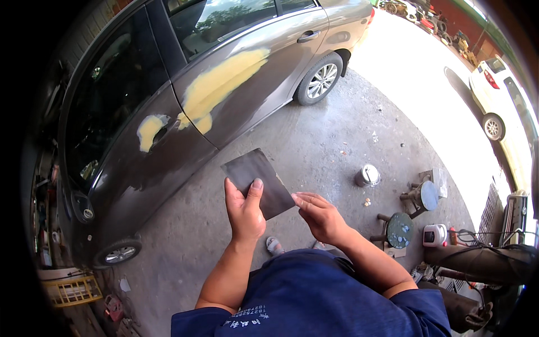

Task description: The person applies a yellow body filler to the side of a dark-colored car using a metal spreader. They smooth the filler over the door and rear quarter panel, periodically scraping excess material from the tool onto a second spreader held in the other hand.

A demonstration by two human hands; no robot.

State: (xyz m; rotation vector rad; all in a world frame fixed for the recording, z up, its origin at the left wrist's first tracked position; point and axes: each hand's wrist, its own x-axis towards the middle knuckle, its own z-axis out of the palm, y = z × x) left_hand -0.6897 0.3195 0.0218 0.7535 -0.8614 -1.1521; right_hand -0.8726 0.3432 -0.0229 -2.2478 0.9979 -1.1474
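Observation:
In front of my body I hold a dark grey sheet of sandpaper (264, 180), slightly tilted. My left hand (245, 213) is closed on its near left edge, with the thumb lying on top and the other fingers partly hidden beneath. At the right corner, the fingertips of my right hand (319, 214) pinch the sheet's edge. Beyond it stands a brown-grey car (269, 90). A broad patch of yellow filler (222, 84) covers part of its rear door, and a smaller filler patch (149, 132) lies by the front door handle area.
On the concrete floor (314, 146) to my right are a metal can (368, 175) and two small stools (399, 230). A white jug (434, 235) stands beside thick pipes and cables. Farther off, a white car (497, 84) is parked in sunlight. A yellow crate (73, 291) sits at lower left.

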